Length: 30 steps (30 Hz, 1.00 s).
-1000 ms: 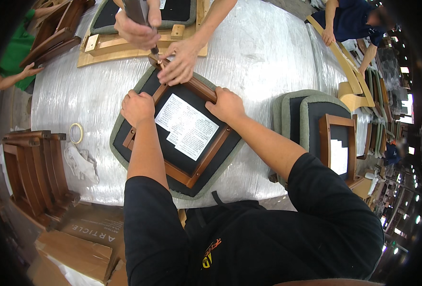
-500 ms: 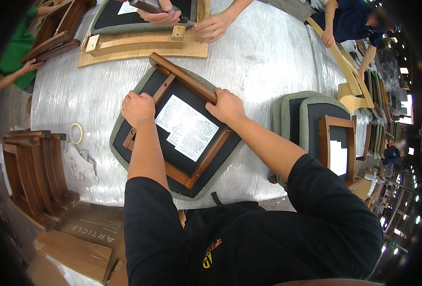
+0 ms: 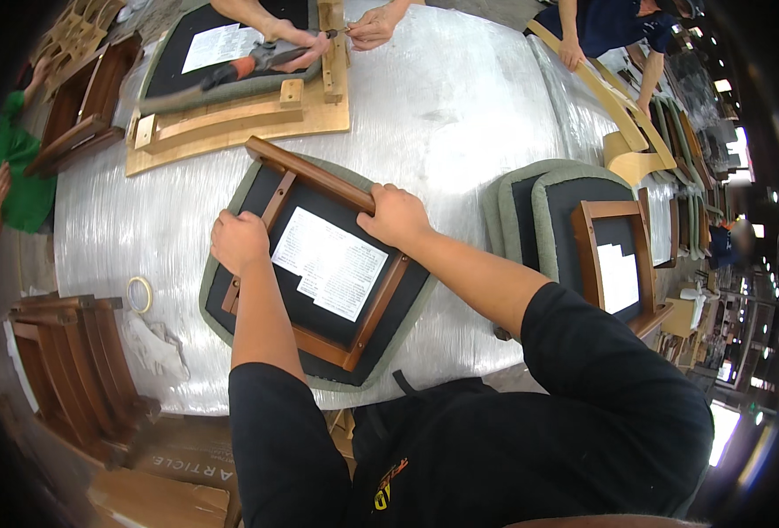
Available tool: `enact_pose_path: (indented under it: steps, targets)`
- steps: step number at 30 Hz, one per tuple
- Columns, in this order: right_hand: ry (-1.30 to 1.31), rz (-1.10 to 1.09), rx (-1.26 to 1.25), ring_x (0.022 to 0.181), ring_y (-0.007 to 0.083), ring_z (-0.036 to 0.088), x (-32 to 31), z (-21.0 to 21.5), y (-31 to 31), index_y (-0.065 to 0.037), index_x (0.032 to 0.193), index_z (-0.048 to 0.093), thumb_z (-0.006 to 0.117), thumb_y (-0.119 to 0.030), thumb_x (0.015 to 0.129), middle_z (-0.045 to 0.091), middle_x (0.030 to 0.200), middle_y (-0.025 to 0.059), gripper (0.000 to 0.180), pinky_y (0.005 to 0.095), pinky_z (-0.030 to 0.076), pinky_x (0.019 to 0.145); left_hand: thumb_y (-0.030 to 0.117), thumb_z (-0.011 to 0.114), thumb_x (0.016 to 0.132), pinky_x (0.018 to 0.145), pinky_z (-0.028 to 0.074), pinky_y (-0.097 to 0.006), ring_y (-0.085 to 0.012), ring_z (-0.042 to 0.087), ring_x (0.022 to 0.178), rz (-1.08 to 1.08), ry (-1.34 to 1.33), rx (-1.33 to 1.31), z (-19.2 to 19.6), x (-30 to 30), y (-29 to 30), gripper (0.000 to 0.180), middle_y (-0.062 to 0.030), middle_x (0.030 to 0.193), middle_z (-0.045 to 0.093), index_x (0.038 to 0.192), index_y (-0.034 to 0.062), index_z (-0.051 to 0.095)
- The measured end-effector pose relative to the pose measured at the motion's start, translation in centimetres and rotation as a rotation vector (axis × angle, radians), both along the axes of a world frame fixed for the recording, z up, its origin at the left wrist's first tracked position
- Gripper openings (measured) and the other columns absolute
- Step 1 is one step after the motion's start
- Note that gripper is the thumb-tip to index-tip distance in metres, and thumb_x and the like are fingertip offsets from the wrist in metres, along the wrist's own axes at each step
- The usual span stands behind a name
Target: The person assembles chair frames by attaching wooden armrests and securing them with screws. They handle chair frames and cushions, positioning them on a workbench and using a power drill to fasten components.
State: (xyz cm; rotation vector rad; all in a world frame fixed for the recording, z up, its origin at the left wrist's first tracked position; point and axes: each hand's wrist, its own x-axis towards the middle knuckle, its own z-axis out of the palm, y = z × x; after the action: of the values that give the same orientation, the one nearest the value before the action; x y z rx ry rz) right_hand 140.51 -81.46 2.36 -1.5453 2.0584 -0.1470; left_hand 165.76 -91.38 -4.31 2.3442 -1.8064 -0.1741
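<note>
An upturned chair seat [image 3: 231,198] with grey-green padding, a black underside and a white paper label [image 3: 330,262] lies on the table in front of me. A dark brown wooden frame [image 3: 317,176] sits on it. My left hand [image 3: 240,242] grips the frame's left rail. My right hand [image 3: 396,216] presses on the frame's far rail, fingers curled over it.
Across the table another person's hands [image 3: 297,40] hold a power tool [image 3: 257,63] over a second seat on a light wooden jig [image 3: 231,123]. Stacked seats with a frame [image 3: 605,255] stand at right. A tape roll [image 3: 139,294] and dark frames [image 3: 73,370] lie at left.
The other person's hands and tool have pulled away from my seat's far corner back to their own seat. My hands stay on the frame.
</note>
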Motion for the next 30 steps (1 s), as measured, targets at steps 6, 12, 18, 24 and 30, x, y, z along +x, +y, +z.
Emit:
enact_pose_path:
  steps: [6, 12, 18, 24, 30]
  targets:
    - [0.031, -0.003, -0.035, 0.101, 0.0394, 0.071, -0.5, -1.3, 0.2, 0.002, 0.113, 0.067, 0.071, -0.035, 0.085, 0.07, 0.107, 0.0235, 0.046, 0.047, 0.057, 0.091, 0.022, 0.053, 0.093, 0.095, 0.051, -0.052, -0.0373, 0.068, 0.109, 0.001, 0.011, -0.017, 0.3, -0.1, 0.0, 0.032, -0.0196, 0.113, 0.073, 0.108, -0.0014, 0.07]
    - [0.009, -0.04, -0.071, 0.101, 0.0393, 0.07, -0.9, -2.6, 0.5, 0.001, 0.112, 0.065, 0.071, -0.035, 0.085, 0.07, 0.105, 0.0222, 0.045, 0.0479, 0.057, 0.09, 0.021, 0.053, 0.093, 0.092, 0.053, -0.053, -0.0381, 0.069, 0.106, -0.002, -0.031, -0.053, 0.3, -0.3, 0.0, 0.032, -0.0198, 0.112, 0.073, 0.108, -0.002, 0.07]
    - [0.034, -0.032, -0.06, 0.101, 0.0399, 0.07, -1.0, -3.2, 0.5, 0.002, 0.11, 0.065, 0.07, -0.034, 0.086, 0.07, 0.105, 0.0222, 0.044, 0.0487, 0.057, 0.091, 0.02, 0.053, 0.093, 0.091, 0.053, -0.052, -0.0384, 0.069, 0.105, 0.0, -0.028, -0.069, 0.3, -0.4, 0.0, 0.031, -0.0195, 0.111, 0.073, 0.107, -0.0018, 0.07]
    - [0.033, -0.038, -0.1, 0.101, 0.0402, 0.069, -0.9, -3.4, 0.7, 0.002, 0.109, 0.065, 0.07, -0.034, 0.086, 0.07, 0.106, 0.0226, 0.043, 0.0488, 0.056, 0.091, 0.02, 0.052, 0.093, 0.089, 0.054, -0.053, -0.0386, 0.07, 0.103, -0.01, -0.048, -0.051, 0.3, -0.4, 0.0, 0.031, -0.0199, 0.11, 0.073, 0.106, -0.0017, 0.07]
    - [0.03, -0.031, -0.09, 0.101, 0.0405, 0.07, -0.9, -3.1, 0.8, 0.002, 0.108, 0.065, 0.07, -0.033, 0.086, 0.07, 0.105, 0.0229, 0.042, 0.0489, 0.057, 0.09, 0.02, 0.052, 0.093, 0.088, 0.054, -0.052, -0.0392, 0.07, 0.102, -0.012, -0.05, -0.059, 0.3, -0.4, 0.1, 0.031, -0.0201, 0.11, 0.073, 0.105, -0.002, 0.07]
